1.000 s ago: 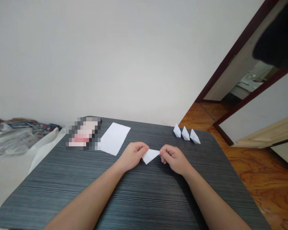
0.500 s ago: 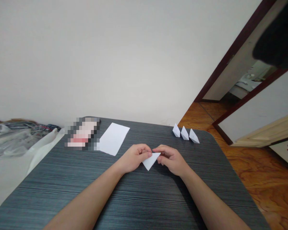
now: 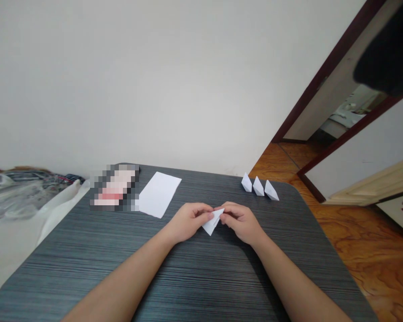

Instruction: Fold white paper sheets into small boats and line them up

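Observation:
A small folded piece of white paper, triangular with a point downward, is held just above the middle of the table. My left hand pinches its left side between thumb and fingers. At its right corner, the thumb and curled fingers of my right hand grip the edge, where a folded layer shows. The fingertips behind the paper are partly hidden. Beyond my right hand, three small folded paper boats stand in a row near the far edge.
A stack of white paper sheets lies left of my hands on the dark wood-grain table. Beside it is a pixelated, unreadable object. The white wall rises behind the table; plastic-covered items lie at left.
The folded paper has turned and tilted slightly, and a layer now shows at its right side. My right hand has closed in on that corner. The boats and sheets stay put.

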A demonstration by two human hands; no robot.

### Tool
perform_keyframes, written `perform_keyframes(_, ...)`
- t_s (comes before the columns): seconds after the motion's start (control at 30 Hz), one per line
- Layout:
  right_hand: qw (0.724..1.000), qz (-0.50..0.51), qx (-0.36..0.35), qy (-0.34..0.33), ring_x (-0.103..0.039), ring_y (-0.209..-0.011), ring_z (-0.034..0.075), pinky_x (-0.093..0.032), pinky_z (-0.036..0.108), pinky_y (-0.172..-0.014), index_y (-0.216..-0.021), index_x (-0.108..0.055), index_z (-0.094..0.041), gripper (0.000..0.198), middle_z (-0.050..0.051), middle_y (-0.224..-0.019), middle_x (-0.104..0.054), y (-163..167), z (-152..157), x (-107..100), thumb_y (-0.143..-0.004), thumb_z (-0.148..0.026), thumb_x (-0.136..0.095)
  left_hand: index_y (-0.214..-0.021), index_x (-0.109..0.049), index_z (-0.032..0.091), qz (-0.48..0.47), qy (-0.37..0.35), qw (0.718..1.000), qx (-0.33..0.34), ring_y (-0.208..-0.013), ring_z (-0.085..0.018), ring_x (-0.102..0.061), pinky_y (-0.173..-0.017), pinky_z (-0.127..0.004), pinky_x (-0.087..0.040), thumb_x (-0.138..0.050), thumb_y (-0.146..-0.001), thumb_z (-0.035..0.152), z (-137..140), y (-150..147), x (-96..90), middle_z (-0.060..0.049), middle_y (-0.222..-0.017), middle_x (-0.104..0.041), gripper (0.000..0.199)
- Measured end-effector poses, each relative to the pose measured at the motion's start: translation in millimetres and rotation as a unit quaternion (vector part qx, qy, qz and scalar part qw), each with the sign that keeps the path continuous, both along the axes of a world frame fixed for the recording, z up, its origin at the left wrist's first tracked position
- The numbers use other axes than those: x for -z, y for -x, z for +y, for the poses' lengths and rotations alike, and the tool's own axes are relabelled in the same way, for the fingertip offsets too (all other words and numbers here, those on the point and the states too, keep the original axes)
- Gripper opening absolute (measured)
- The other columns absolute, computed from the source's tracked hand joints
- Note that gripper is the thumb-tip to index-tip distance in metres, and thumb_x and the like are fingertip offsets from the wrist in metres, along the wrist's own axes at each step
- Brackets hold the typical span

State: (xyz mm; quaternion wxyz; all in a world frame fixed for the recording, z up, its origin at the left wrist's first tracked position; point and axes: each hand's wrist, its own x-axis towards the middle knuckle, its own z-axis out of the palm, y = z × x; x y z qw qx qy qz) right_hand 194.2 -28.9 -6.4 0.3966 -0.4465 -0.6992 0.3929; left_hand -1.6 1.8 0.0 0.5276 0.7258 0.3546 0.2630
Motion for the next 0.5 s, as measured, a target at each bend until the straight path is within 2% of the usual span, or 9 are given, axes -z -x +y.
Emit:
perform_keyframes(0.13,0.999,-0.031,0.010,-0.026,-0.056,-0.071,0.016,-0.042,0.028,-0.067,-0.082,-0.069,-0.021,0.016,0.003,-0.074,-0.060,-0.1,1.3,-1.3,-0.085,-0.026,-0.054,-0.099,-0.068,0.016,-0.005,-0.022,1.000,-0.011,-0.077,-0.017,-0.058,-0.069,-0.025,-0.044,-0.049,-0.084,0.033,-1.0,-0.7,1.3,-0.004,-0.089,-0.068,0.029)
perform_keyframes(0.5,0.996,-0.062,0.032,-0.052,-0.054,-0.068,0.016,-0.041,0.028,-0.063,-0.082,-0.065,-0.020,0.013,0.004,-0.078,-0.060,-0.3,0.7,3.8,-0.084,-0.028,-0.056,-0.107,-0.065,0.021,0.006,-0.101,0.995,-0.023,-0.096,-0.019,-0.059,-0.087,-0.028,-0.042,-0.053,-0.083,0.029,-0.9,-0.1,0.0,-0.004,-0.107,-0.066,0.029)
